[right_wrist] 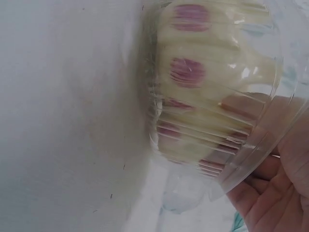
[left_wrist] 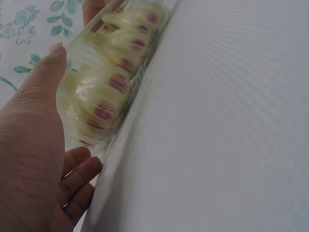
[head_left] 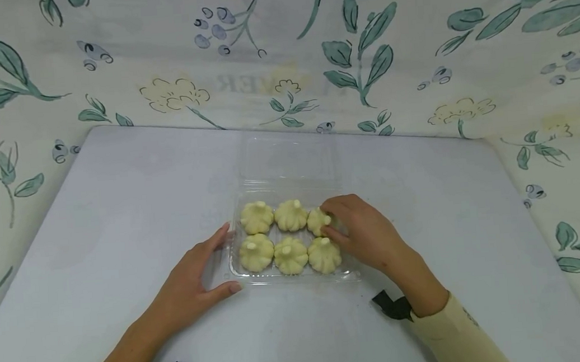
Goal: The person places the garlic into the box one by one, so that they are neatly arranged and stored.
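A clear plastic clamshell box [head_left: 297, 277] holds two rows of pale yellow garlic bulbs [head_left: 291, 255], each with a stubby stem on top. Purple patches mark their sides in both wrist views. My right hand [head_left: 366, 229] reaches into the box's right end and pinches the far-right garlic bulb [head_left: 316, 222] between thumb and fingers, partly covering it. At the left end, my left hand [head_left: 188, 286] lies with thumb and fingers spread along the box wall. In the left wrist view, the left fingers [left_wrist: 79, 176] are at the lower end of the box.
The box's transparent lid [head_left: 288, 156] is folded back flat behind it on the white tabletop [head_left: 136, 214]. A floral cloth [head_left: 261, 54] hangs behind and beside the table. Black straps [head_left: 393, 305] show at both wrists, by the cream sleeves.
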